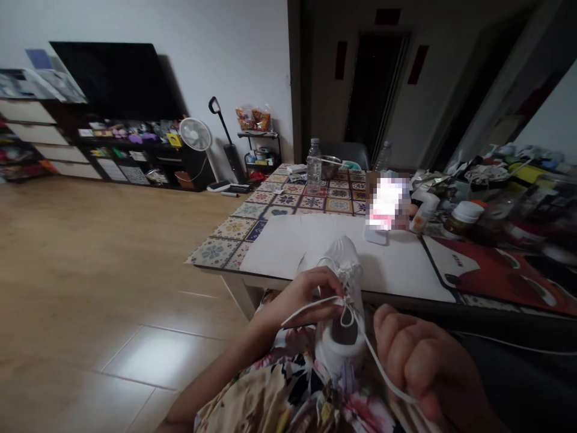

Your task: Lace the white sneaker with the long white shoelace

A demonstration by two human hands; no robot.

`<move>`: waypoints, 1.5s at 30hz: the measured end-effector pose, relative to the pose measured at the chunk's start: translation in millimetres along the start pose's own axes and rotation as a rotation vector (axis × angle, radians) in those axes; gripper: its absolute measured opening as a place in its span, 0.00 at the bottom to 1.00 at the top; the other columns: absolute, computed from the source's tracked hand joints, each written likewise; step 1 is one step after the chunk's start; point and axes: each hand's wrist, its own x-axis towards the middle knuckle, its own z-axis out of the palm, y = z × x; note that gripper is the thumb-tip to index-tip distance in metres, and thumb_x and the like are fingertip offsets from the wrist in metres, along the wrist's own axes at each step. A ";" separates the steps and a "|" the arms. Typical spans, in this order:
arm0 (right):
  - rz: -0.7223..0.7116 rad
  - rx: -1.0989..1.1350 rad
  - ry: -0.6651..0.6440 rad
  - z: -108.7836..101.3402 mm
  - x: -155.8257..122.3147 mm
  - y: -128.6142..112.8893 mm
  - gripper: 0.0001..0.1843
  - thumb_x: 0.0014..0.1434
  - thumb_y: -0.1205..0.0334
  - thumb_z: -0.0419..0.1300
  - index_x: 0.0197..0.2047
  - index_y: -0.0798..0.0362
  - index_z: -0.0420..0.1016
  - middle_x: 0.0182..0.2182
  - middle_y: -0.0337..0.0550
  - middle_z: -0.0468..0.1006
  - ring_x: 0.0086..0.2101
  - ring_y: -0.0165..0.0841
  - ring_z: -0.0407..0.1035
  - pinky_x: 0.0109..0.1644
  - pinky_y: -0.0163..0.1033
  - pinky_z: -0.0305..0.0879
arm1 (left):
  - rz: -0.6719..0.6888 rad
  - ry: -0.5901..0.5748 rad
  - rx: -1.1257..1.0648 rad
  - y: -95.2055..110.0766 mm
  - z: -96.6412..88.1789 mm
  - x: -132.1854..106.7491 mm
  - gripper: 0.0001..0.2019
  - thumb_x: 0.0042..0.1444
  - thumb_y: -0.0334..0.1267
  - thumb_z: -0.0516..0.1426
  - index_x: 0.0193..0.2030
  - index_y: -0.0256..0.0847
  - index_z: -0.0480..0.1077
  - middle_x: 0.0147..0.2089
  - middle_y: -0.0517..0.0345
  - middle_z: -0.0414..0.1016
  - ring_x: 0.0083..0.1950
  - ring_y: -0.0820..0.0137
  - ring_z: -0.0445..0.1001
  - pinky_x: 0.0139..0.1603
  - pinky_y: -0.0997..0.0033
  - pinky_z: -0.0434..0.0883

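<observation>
The white shoe lies with its toe end over the white sheet on the table and its heel toward the person's lap, the opening facing up. It looks light, with a soft upper that would probably dent under a squeeze and a firmer sole; nothing about it seems fragile, and the heel collar or the sides look like the steadiest places to take hold. The white lace is thin, limp and likely a little slippery, so it calls for a pinch close to the knot and a wrap of the fingers farther out. The left hand has its grip pinched on the lace beside a small loop above the shoe's opening; the right hand curls its grip around the strand running out to the right. No brand can be read on the shoe. The red mat bears short pale lettering, perhaps "NICH", though I cannot be sure; the phone's bright screen is pixelated, and the white-capped jar shows no legible label.
</observation>
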 end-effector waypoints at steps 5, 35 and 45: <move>0.174 -0.211 0.031 -7.1 6.4 23.8 0.14 0.70 0.51 0.49 0.39 0.48 0.70 0.36 0.41 0.76 0.38 0.34 0.70 0.44 0.40 0.65 | 0.004 -0.022 -0.057 -1.3 3.9 0.1 0.12 0.53 0.44 0.63 0.33 0.36 0.72 0.39 0.53 0.70 0.39 0.68 0.69 0.41 0.70 0.67; 0.201 0.544 0.906 -24.1 13.5 46.7 0.13 0.57 0.52 0.66 0.29 0.50 0.70 0.17 0.28 0.58 0.16 0.23 0.46 0.18 0.29 0.48 | 0.370 0.207 -0.879 -5.3 -11.3 -12.5 0.17 0.47 0.44 0.69 0.17 0.41 0.70 0.17 0.65 0.53 0.18 0.77 0.56 0.20 0.76 0.58; 0.001 -0.449 0.206 16.3 10.7 40.4 0.07 0.64 0.62 0.58 0.34 0.51 0.74 0.24 0.37 0.77 0.24 0.29 0.70 0.28 0.33 0.63 | -0.072 0.115 -0.555 11.1 23.6 -10.2 0.17 0.46 0.43 0.70 0.41 0.37 0.79 0.28 0.58 0.74 0.28 0.75 0.72 0.32 0.76 0.70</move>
